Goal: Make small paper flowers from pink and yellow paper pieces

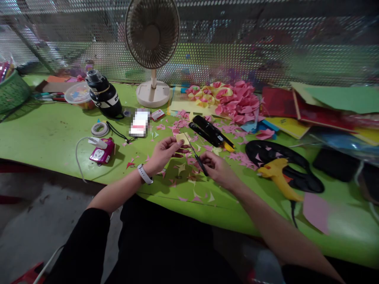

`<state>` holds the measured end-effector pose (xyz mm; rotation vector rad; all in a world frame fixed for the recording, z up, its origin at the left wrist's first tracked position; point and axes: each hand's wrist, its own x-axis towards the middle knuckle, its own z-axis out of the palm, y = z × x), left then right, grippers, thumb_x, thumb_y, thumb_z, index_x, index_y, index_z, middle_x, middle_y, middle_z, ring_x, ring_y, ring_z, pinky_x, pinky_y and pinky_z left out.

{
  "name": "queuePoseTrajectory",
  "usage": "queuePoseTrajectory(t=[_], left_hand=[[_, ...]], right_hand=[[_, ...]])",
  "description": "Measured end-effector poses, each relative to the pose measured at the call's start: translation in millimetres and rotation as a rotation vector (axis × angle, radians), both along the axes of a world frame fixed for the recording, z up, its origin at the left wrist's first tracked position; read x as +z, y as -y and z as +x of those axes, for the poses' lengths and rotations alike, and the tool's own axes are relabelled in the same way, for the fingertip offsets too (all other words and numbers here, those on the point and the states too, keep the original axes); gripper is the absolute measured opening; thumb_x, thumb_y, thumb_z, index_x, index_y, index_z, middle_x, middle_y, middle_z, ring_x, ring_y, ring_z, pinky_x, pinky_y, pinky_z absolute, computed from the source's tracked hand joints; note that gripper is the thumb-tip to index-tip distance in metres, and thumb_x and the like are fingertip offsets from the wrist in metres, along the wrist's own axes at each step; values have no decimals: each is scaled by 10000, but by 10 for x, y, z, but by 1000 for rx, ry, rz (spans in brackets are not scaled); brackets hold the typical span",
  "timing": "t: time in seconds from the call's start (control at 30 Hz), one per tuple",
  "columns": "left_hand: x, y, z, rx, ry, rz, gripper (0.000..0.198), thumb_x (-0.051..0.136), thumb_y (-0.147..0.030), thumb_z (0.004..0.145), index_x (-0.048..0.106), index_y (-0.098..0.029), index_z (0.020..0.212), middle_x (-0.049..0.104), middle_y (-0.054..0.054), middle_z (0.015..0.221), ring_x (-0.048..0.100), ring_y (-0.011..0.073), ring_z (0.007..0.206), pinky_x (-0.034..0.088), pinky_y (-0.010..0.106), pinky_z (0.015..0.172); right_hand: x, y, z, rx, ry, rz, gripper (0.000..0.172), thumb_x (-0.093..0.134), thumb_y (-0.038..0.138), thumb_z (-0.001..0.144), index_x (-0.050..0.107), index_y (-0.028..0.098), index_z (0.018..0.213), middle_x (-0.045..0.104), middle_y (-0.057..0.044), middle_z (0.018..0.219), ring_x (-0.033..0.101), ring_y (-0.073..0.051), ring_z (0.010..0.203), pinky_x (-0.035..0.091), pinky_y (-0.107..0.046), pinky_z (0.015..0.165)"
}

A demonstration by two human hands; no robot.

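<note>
Between the thumb and fingers of my left hand (pixel 168 150) is a small piece of yellow paper (pixel 182 138). My right hand (pixel 217 167) grips a pair of scissors with black handles (pixel 201 165), its blades pointing up and left at the paper's right edge. Whether the blades touch the paper is hard to make out. Pink and yellow paper scraps (pixel 180 169) lie scattered on the green table (pixel 59 138) below and around both hands. Just beyond my right hand lies a black stapler (pixel 209 132).
Behind stand a fan (pixel 152 94) and a black bottle (pixel 103 94). A heap of pink paper petals (pixel 238 100) lies at the back. To the right are a yellow glue gun (pixel 280 177) and stacked coloured sheets (pixel 334 102). A purple socket adapter (pixel 102 152) sits left, near a tape roll (pixel 100 129).
</note>
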<state>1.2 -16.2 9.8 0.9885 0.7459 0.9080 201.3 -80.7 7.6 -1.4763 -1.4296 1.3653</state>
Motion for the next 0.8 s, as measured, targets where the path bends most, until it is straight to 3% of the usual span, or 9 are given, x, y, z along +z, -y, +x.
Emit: queuePoseTrajectory(t=[0.3, 0.6, 0.8], left_hand=[[-31, -14, -19, -3, 9, -34, 433, 800, -489, 741, 606, -144, 917, 763, 71, 965, 747, 168, 839, 558, 273, 738], [-55, -36, -21, 22, 13, 9, 391, 781, -476, 768, 637, -140, 907, 754, 52, 876, 740, 151, 785, 565, 256, 702], [-79, -40, -14, -45, -22, 37, 425, 792, -495, 744, 644, -123, 886, 749, 63, 821, 728, 139, 747, 565, 261, 710]], right_hand=[[-22, 3, 16, 3, 32, 48, 465, 750, 642, 728, 588, 213, 806, 628, -19, 726, 587, -162, 640, 483, -294, 555], [-51, 17, 45, 5, 19, 47, 431, 778, 600, 715, 575, 223, 772, 609, -7, 689, 571, -153, 594, 487, -291, 512], [1, -5, 54, -9, 17, 0, 484, 812, 618, 657, 571, 212, 765, 601, -1, 670, 565, -142, 587, 471, -273, 506]])
